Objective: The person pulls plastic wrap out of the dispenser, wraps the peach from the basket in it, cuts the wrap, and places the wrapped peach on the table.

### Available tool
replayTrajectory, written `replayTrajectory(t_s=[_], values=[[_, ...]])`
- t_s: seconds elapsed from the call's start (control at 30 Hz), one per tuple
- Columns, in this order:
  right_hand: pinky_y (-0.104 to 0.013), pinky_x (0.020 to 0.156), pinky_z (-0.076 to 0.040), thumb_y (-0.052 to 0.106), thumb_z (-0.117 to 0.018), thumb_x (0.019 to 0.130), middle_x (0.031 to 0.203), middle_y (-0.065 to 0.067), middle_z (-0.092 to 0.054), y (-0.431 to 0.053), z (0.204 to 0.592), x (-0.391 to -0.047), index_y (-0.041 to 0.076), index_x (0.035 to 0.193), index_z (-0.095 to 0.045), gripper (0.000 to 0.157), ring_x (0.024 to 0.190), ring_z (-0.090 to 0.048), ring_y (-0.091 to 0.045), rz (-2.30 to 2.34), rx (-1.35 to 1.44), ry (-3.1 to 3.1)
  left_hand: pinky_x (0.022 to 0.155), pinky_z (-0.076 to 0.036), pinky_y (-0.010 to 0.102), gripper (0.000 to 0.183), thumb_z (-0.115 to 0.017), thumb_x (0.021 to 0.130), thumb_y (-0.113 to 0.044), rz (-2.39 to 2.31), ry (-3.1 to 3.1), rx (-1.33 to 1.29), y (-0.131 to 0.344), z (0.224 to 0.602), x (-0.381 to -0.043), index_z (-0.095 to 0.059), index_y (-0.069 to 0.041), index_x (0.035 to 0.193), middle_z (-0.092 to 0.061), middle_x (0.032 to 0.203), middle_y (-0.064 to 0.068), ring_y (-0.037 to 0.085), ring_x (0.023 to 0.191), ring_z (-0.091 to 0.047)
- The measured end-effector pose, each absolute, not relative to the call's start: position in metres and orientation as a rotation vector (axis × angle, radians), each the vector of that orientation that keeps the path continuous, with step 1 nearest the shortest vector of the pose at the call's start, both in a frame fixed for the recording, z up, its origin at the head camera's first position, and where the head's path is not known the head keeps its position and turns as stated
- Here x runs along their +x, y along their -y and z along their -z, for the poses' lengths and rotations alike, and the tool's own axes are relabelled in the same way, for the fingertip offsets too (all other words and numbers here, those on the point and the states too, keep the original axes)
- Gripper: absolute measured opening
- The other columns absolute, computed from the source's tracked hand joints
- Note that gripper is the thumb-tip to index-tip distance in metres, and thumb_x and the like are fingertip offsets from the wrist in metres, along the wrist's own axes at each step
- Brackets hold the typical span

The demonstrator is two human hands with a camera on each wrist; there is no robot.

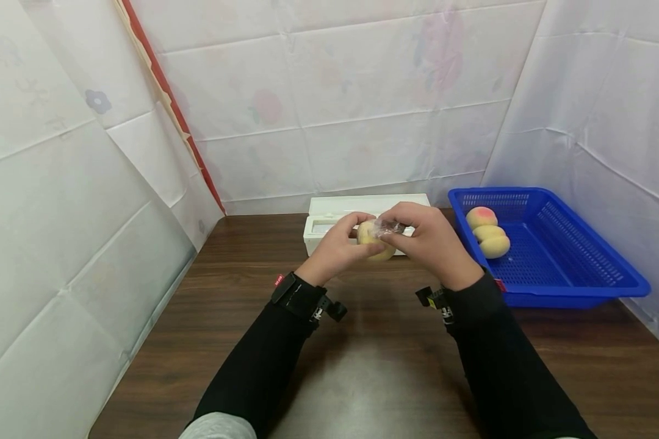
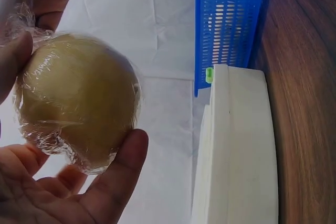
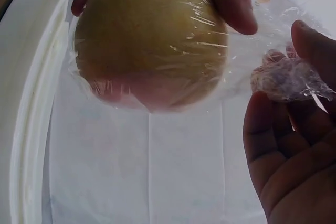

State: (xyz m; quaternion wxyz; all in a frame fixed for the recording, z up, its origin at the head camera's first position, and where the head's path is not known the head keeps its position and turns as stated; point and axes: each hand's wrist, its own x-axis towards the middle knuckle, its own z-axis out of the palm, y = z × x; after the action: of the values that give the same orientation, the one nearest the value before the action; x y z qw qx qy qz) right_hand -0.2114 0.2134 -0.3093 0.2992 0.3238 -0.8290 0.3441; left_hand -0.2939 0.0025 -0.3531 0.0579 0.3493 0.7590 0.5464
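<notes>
A yellow peach (image 1: 368,233) with a pink flush is wrapped in clear cling film and held up over the table. My left hand (image 1: 342,245) grips the peach, its thumb and fingers spread around the sides. At the right side of the fruit, my right hand (image 1: 432,242) pinches a gathered bunch of cling film (image 3: 286,80). In the right wrist view, the film stretches from the wrapped peach (image 3: 152,40) to that bunch. The left wrist view shows film lying close over the peach (image 2: 81,95), with crumpled folds near the left fingers.
Behind the hands stands a long white box (image 1: 314,238) with its lid raised. To the right, a blue plastic basket (image 1: 571,256) holds a pink-tipped peach (image 1: 481,217) and other yellow fruit (image 1: 494,246) along its left side. White sheeting (image 1: 329,91) surrounds the brown wooden table (image 1: 241,256).
</notes>
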Motion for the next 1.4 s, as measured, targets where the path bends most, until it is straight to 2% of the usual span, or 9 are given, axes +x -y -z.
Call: replayTrajectory(t_s=[0.23,0.37,0.5,0.7,0.93,1.1,1.23,1.3,1.4], values=[[-0.029,0.086,-0.056,0.005,-0.078,0.096,0.104,-0.002,-0.078,-0.213,0.307,-0.209,0.013,0.105,-0.081,0.013,0.099,-0.07,-0.015,-0.798,0.798,2.145,0.083,-0.063,0.052,0.052,-0.084,0.09,-0.048,-1.683,-2.376,1.01,-0.001,0.354,-0.294,-0.062,-0.033,0.134,-0.064,0.126,-0.004,0.025,0.112,-0.064],[-0.031,0.083,-0.054,0.006,-0.076,0.098,0.105,-0.005,-0.077,-0.213,0.309,-0.209,0.011,0.106,-0.08,0.011,0.096,-0.068,-0.015,-0.809,0.735,2.114,0.082,-0.063,0.045,0.05,-0.085,0.088,-0.046,-1.703,-2.39,1.047,0.0,0.353,-0.293,-0.063,-0.035,0.132,-0.063,0.128,-0.009,0.022,0.12,-0.062],[-0.027,0.081,-0.051,0.009,-0.073,0.1,0.104,-0.006,-0.076,-0.214,0.311,-0.211,0.011,0.109,-0.08,0.011,0.091,-0.064,-0.013,-0.836,0.695,2.087,0.085,-0.062,0.041,0.051,-0.087,0.088,-0.038,-1.732,-2.336,1.139,-0.001,0.351,-0.293,-0.063,-0.035,0.133,-0.064,0.131,-0.008,0.023,0.12,-0.063],[-0.022,0.078,-0.048,0.01,-0.07,0.103,0.103,-0.006,-0.074,-0.215,0.311,-0.212,0.01,0.107,-0.078,0.009,0.087,-0.061,-0.011,-0.871,0.672,2.075,0.087,-0.063,0.039,0.055,-0.088,0.089,-0.023,-1.748,-2.239,1.305,-0.001,0.347,-0.291,-0.061,-0.026,0.137,-0.06,0.138,-0.001,0.023,0.115,-0.064],[-0.023,0.072,-0.045,0.013,-0.071,0.103,0.096,-0.004,-0.07,-0.215,0.31,-0.21,0.009,0.107,-0.079,0.009,0.08,-0.055,-0.01,-0.942,0.611,2.086,0.092,-0.063,0.041,0.059,-0.088,0.086,-0.011,-1.779,-2.174,1.394,-0.003,0.347,-0.288,-0.06,-0.017,0.137,-0.053,0.147,0.002,0.022,0.12,-0.062],[-0.026,0.077,-0.047,0.025,-0.068,0.106,0.101,-0.002,-0.07,-0.214,0.314,-0.207,0.014,0.112,-0.077,0.015,0.084,-0.055,-0.011,-1.048,0.533,2.139,0.091,-0.064,0.04,0.058,-0.09,0.085,-0.012,-1.754,-2.193,1.405,-0.004,0.346,-0.284,-0.061,-0.017,0.135,-0.058,0.138,0.002,0.021,0.113,-0.065],[-0.028,0.081,-0.048,0.032,-0.069,0.106,0.105,-0.001,-0.067,-0.216,0.315,-0.207,0.016,0.112,-0.075,0.018,0.089,-0.055,-0.013,-1.17,0.465,2.206,0.094,-0.063,0.037,0.058,-0.091,0.083,-0.01,-1.735,-2.222,1.447,-0.004,0.347,-0.282,-0.062,-0.015,0.133,-0.059,0.137,0.001,0.018,0.117,-0.063],[-0.031,0.086,-0.049,0.033,-0.069,0.105,0.11,-0.004,-0.066,-0.219,0.314,-0.209,0.014,0.114,-0.073,0.021,0.096,-0.057,-0.016,-1.237,0.436,2.253,0.096,-0.062,0.037,0.058,-0.093,0.082,-0.01,-1.725,-2.242,1.479,-0.004,0.346,-0.281,-0.063,-0.015,0.131,-0.059,0.137,0.0,0.016,0.119,-0.061],[-0.04,0.096,-0.051,0.037,-0.067,0.106,0.126,-0.01,-0.063,-0.223,0.312,-0.211,0.012,0.128,-0.067,0.033,0.111,-0.058,-0.023,-1.348,0.407,2.359,0.096,-0.062,0.036,0.057,-0.095,0.08,-0.011,-1.709,-2.275,1.543,-0.004,0.343,-0.278,-0.063,-0.014,0.127,-0.059,0.137,0.0,0.016,0.123,-0.06]])
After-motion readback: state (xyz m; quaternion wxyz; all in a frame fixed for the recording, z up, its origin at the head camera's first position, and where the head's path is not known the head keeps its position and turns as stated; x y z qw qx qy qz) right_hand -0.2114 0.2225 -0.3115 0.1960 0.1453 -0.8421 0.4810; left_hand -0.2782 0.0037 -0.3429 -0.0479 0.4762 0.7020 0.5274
